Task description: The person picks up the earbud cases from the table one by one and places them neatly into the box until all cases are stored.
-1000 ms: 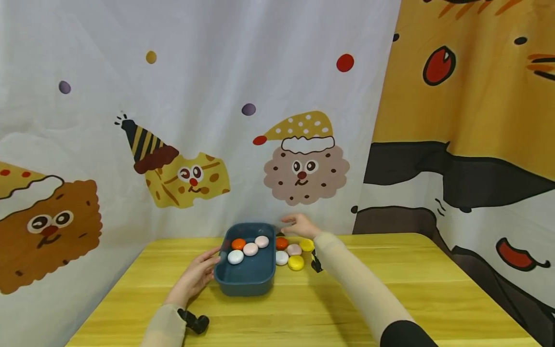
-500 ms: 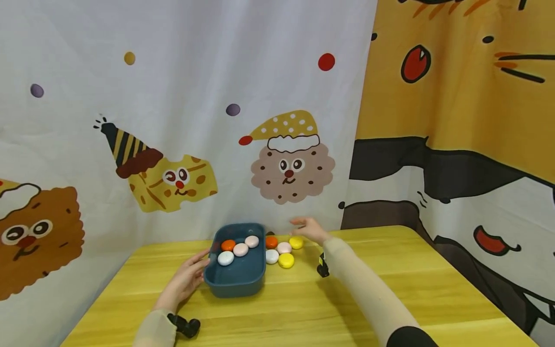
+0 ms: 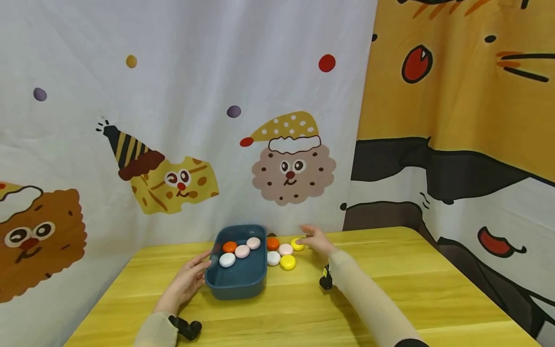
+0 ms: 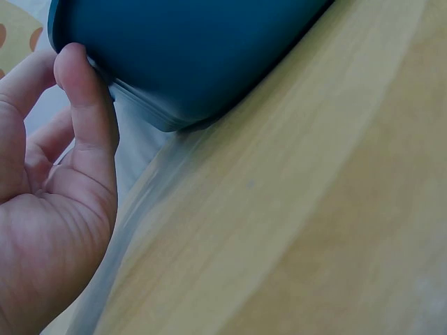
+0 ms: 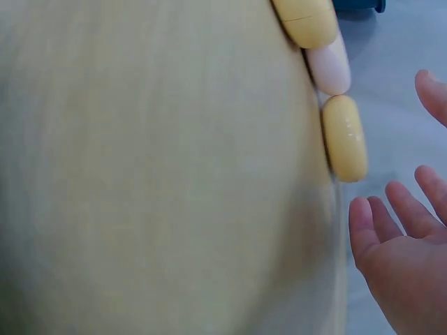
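One printed curtain (image 3: 199, 86) hung behind one wood-grain table (image 3: 329, 308); easy to lose something over the far edge if pushed rather than lifted.

Next in size, a blue bin (image 3: 237, 292), upright toward the far side; likely to skid or turn if pressed hard from the left or knocked at the right wall.

Then both hands. Left hand (image 3: 187, 280) with extended fingertips against the bin's left wall, not wrapped round it; probably a weak brace. Right hand (image 3: 318, 241) spread, pinching nothing, just beside the far yellow disc (image 3: 296, 246); apart from it in the right wrist view. Could shove it farther by closing off-centre, or slip on the smooth rounded rim.

Smallest, the other discs: orange disc (image 3: 230, 247), white disc (image 3: 227, 260) and two pale pink discs (image 3: 242, 251) inside the bin; to its right, loose orange (image 3: 273, 244), loose white (image 3: 273, 259), loose pink (image 3: 285, 249) and near yellow disc (image 3: 288, 262), packed close. Liable to scatter if brushed by a stray finger.
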Motion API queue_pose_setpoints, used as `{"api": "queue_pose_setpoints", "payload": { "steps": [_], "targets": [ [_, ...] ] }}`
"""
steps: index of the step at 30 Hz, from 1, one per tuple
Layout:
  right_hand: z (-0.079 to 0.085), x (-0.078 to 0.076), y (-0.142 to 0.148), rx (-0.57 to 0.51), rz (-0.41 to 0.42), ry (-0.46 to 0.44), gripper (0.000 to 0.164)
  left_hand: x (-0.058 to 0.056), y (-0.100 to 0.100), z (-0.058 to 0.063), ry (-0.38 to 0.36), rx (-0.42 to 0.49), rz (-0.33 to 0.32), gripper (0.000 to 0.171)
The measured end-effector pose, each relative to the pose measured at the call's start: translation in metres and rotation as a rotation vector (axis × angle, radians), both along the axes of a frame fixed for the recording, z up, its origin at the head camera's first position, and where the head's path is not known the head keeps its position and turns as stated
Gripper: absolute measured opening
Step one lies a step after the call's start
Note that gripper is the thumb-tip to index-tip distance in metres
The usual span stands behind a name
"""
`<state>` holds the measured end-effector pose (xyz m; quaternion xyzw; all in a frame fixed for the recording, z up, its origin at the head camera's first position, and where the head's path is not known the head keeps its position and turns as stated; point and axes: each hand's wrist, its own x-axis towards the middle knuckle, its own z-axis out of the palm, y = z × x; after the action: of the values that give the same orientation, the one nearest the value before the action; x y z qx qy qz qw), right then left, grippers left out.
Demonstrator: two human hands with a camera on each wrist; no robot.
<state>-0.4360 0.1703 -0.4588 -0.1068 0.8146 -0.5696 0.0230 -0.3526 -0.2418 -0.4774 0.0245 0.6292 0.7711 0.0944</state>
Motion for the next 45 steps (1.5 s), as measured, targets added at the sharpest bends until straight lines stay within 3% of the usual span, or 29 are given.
{"api": "queue_pose_setpoints", "payload": {
  "steps": [2, 9, 24, 45],
  "targets": [
    [-0.005, -0.001, 0.002, -0.05, -0.015, -0.032, 0.075, 0.0, 0.001, -0.001, -0.002, -0.001, -0.008, 0.066],
    [-0.014, -0.005, 0.004, -0.075, -0.037, -0.086, 0.075, 0.0, 0.003, -0.002, -0.015, 0.009, -0.011, 0.065],
    [-0.017, -0.007, -0.002, -0.046, 0.026, -0.116, 0.072, 0.002, -0.001, -0.005, -0.015, 0.026, -0.03, 0.065],
    [-0.009, -0.014, -0.011, 0.14, 0.002, -0.104, 0.066, -0.003, 0.0, 0.002, -0.019, 0.007, -0.018, 0.064]
  ]
}}
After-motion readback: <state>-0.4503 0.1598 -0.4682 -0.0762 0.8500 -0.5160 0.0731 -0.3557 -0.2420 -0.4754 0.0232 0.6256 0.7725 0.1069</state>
